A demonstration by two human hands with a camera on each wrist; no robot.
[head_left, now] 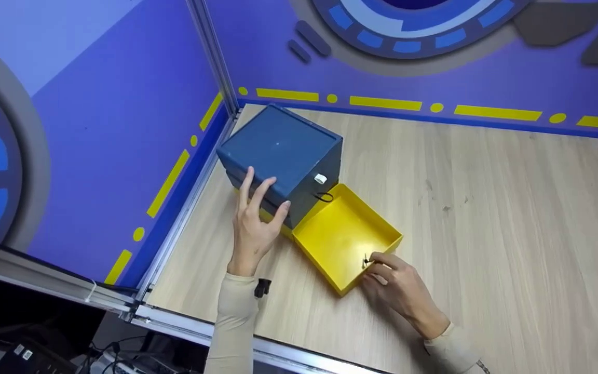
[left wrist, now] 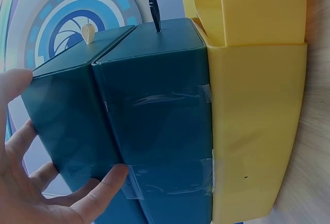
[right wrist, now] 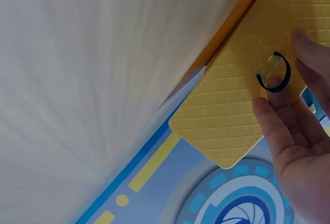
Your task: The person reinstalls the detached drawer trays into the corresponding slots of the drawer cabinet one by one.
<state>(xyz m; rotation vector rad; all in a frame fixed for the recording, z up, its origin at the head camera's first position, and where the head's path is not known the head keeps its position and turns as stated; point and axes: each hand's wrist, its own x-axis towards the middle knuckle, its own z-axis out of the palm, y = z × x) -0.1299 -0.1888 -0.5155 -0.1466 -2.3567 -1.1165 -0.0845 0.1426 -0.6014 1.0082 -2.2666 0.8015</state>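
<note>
A stack of drawers has two dark blue units (head_left: 278, 148) above a yellow one at the bottom. Its yellow drawer (head_left: 348, 223) is pulled out, with nothing inside but the handle's black fastening. My left hand (head_left: 257, 228) rests spread fingers on the side and top edge of the blue units. At the drawer's front is my right hand (head_left: 400, 285), with a fingertip at the black loop handle (right wrist: 286, 77) and the thumb apart from it. A white handle (head_left: 320, 178) and a black loop (head_left: 324, 197) stand on the blue fronts.
The stack stands on a wood-grain table (head_left: 486, 208), close to the left purple wall panel (head_left: 138, 130). A metal frame rail (head_left: 174, 324) runs along the table's front edge. Cables and equipment (head_left: 117, 358) lie below it at the left.
</note>
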